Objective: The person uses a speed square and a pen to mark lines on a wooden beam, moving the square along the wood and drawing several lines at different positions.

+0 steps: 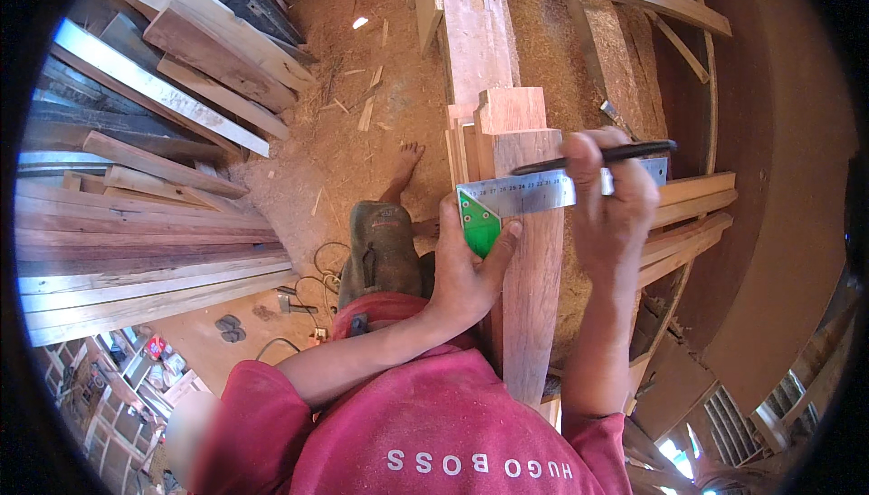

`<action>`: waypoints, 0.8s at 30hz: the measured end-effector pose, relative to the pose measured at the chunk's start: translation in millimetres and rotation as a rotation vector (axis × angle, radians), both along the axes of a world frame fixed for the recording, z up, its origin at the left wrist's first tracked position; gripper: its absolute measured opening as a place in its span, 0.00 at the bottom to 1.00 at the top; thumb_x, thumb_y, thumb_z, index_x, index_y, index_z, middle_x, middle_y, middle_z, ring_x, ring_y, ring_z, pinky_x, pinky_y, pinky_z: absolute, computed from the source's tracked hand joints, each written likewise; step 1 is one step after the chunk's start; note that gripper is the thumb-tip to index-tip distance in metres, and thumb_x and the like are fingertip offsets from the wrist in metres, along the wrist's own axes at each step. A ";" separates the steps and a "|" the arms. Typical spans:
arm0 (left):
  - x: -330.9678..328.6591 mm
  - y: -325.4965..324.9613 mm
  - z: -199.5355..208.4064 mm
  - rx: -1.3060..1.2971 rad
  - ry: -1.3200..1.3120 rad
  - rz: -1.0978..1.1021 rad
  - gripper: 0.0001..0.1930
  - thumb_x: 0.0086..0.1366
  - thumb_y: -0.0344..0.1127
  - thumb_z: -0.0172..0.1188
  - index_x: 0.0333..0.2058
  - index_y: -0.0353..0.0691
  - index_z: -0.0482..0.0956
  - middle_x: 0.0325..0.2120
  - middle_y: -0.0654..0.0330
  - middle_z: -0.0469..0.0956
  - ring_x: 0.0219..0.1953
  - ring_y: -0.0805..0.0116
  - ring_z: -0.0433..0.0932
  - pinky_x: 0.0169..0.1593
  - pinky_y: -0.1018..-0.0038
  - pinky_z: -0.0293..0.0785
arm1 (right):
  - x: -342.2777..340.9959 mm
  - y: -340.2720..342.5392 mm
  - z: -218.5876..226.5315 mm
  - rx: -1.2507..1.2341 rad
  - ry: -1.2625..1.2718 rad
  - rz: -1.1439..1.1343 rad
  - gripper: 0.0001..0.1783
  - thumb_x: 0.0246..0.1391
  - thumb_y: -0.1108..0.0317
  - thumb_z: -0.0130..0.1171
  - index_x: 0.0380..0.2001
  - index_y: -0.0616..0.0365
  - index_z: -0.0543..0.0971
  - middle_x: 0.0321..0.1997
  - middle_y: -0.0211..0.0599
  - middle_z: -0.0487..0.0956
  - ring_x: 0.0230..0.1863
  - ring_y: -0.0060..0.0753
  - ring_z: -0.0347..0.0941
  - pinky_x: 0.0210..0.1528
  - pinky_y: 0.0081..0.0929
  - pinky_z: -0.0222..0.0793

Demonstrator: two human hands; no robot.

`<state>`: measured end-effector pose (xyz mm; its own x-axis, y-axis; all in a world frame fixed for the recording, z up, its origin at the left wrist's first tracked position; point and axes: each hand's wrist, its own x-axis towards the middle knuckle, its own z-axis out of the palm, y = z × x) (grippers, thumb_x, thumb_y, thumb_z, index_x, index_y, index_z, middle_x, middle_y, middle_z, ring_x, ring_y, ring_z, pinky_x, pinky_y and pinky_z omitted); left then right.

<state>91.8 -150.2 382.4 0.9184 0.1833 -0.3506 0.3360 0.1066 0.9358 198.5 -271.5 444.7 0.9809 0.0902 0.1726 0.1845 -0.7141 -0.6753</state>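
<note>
The left hand [466, 264] has its fingers closed over the green stock of a try square [507, 201], pressing it to the edge of a reddish plank [529, 287] that runs lengthwise on the counter [615, 61]. The right hand [611, 192] pinches a black pencil [593, 157] just above the steel blade lying across the plank. This looks like the marking step; a straight line calls for the square held flush and unmoving. Stacked boards [145, 223] lie to the left.
</note>
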 end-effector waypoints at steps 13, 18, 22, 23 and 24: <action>3.7 -0.9 4.1 -0.112 0.029 0.044 0.20 0.68 0.30 0.66 0.53 0.35 0.67 0.42 0.60 0.78 0.42 0.74 0.76 0.46 0.73 0.75 | -8.8 -88.2 24.2 -0.045 -0.140 -0.331 0.16 0.72 0.58 0.55 0.36 0.60 0.80 0.31 0.30 0.80 0.33 0.24 0.74 0.36 0.25 0.69; 45.1 53.0 17.3 -0.121 0.118 0.232 0.13 0.67 0.38 0.68 0.43 0.37 0.77 0.27 0.61 0.80 0.25 0.75 0.79 0.27 0.78 0.75 | -100.0 -143.1 39.9 0.074 -0.113 -0.636 0.16 0.74 0.58 0.51 0.38 0.60 0.80 0.32 0.28 0.77 0.32 0.20 0.69 0.37 0.21 0.65; 117.3 94.9 28.5 -0.431 0.056 0.365 0.10 0.73 0.41 0.54 0.40 0.40 0.73 0.33 0.58 0.80 0.29 0.63 0.79 0.37 0.62 0.81 | -245.1 -188.5 49.8 -0.252 0.134 -1.070 0.20 0.73 0.55 0.51 0.42 0.62 0.81 0.32 0.30 0.77 0.34 0.25 0.69 0.40 0.26 0.65; 132.2 111.0 20.3 -0.547 0.050 0.355 0.09 0.72 0.40 0.55 0.38 0.41 0.72 0.30 0.59 0.77 0.26 0.65 0.75 0.36 0.63 0.78 | -284.5 -190.0 54.5 -0.338 0.181 -1.118 0.22 0.73 0.54 0.52 0.43 0.65 0.81 0.35 0.35 0.79 0.37 0.31 0.72 0.44 0.29 0.68; 145.6 122.2 14.5 -0.663 0.052 0.330 0.08 0.70 0.39 0.56 0.35 0.42 0.72 0.27 0.61 0.75 0.23 0.66 0.72 0.35 0.64 0.75 | -327.5 -191.8 56.7 -0.419 0.232 -1.171 0.24 0.72 0.53 0.53 0.44 0.67 0.81 0.38 0.39 0.81 0.40 0.37 0.76 0.49 0.33 0.71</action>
